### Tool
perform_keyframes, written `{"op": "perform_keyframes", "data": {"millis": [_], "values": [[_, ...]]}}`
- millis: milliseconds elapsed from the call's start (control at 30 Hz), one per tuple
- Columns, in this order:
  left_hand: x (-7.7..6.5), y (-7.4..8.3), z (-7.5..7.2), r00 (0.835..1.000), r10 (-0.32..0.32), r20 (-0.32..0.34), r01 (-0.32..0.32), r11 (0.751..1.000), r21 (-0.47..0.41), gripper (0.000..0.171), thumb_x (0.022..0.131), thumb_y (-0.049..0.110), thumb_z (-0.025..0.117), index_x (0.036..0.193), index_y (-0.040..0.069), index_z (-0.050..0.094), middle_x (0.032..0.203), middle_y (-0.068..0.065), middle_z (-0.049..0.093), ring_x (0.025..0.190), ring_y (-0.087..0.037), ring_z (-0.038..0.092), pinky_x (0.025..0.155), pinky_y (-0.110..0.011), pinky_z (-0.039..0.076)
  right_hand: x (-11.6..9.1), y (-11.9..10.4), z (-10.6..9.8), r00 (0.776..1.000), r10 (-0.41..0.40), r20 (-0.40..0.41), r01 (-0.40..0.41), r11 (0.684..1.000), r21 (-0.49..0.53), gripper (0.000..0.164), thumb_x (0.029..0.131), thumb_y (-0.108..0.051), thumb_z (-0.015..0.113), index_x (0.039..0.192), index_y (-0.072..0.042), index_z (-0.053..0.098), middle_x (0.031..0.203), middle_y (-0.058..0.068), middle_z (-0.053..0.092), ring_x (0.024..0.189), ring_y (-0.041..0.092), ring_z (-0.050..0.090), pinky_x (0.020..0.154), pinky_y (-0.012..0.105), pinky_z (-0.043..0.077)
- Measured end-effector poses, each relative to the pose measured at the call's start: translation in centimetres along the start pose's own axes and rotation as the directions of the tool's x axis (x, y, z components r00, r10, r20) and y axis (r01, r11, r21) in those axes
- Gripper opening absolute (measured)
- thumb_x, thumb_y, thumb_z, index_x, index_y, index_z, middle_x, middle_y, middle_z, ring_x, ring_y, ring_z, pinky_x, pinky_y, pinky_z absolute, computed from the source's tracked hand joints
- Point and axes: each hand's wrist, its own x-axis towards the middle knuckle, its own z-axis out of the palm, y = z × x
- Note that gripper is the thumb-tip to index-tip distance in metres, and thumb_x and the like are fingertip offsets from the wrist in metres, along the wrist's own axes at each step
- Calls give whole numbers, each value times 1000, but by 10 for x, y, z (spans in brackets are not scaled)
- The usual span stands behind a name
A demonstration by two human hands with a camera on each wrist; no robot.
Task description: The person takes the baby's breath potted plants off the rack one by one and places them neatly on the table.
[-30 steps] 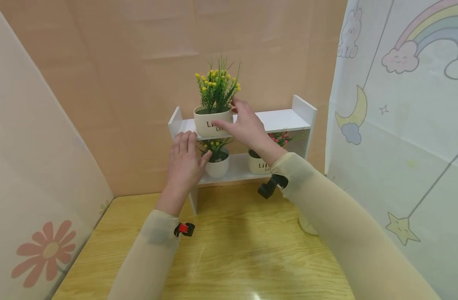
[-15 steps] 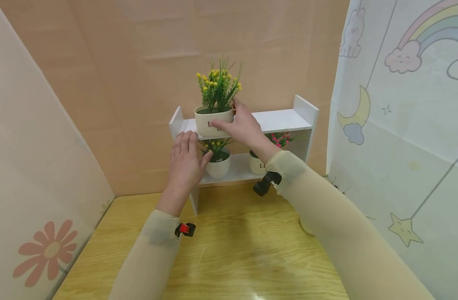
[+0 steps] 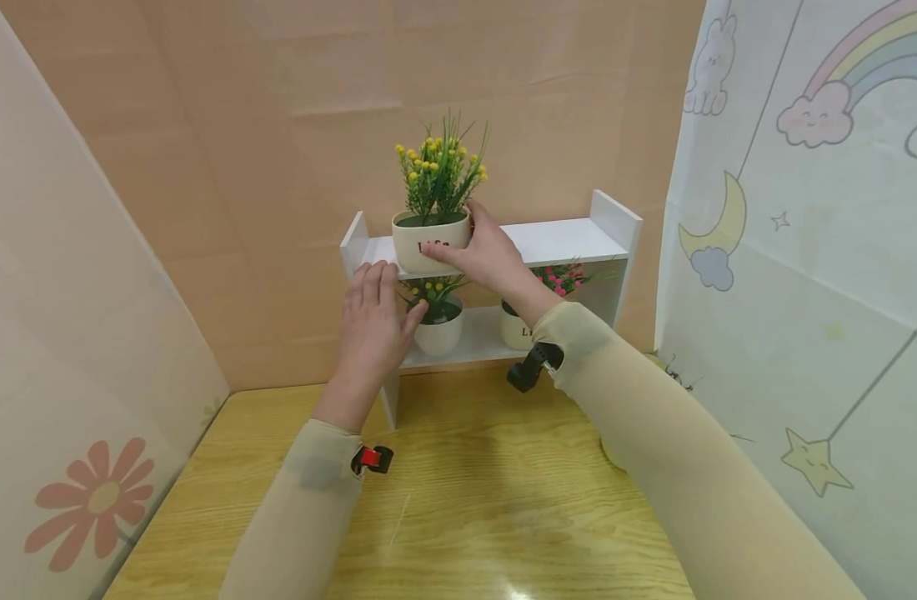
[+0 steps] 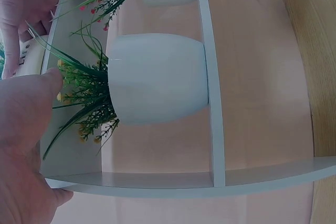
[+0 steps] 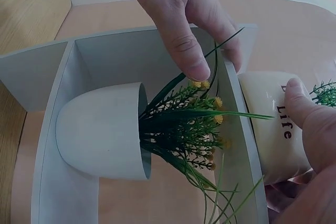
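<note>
A cream oval pot (image 3: 421, 234) with "Life" lettering and yellow artificial flowers (image 3: 439, 171) stands at the left of the upper board of a white two-tier shelf (image 3: 559, 240). My right hand (image 3: 488, 254) holds this pot, thumb across its front and the other fingers round its right side and back. With my left hand (image 3: 372, 325) I grip the upper board's left front corner; in the left wrist view its thumb (image 4: 52, 81) lies under the board. Below that, a white round pot (image 5: 102, 129) with yellow flowers sits on the lower board, not touched by either hand.
Another lettered pot (image 3: 515, 327) with pink flowers stands on the lower board, partly behind my right forearm. A pale rounded thing (image 3: 614, 454) shows beside the right sleeve on the wooden table (image 3: 458, 500). Cloth walls (image 3: 278, 167) enclose the table's back and sides.
My right wrist has shifted slightly left and down, its hand still on the yellow-flowered pot. The left hand stays on the shelf corner. The whole view has drifted a little.
</note>
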Motion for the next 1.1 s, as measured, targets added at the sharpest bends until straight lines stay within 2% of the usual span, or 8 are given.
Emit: {"op": "perform_keyframes", "data": {"millis": [400,1100], "values": [[5,-5,-1,1000,3,13,-2,1000,-17,80,112,47,65,166,4,25,171,-19,27,165,-39,13,136,-52,11,4,0,5,1000,-17,-10,17,1000,-10,108,95,-58,84,173,-9,28,157,13,57,134,30,62,112,51,52],[10,-11,4,1000,7,12,-7,1000,-15,80,112,47,65,166,4,24,170,-17,26,165,-38,12,136,-52,11,3,-3,8,998,20,-55,-19,1000,17,110,91,-58,88,173,-12,31,161,10,55,141,29,59,115,48,51]]}}
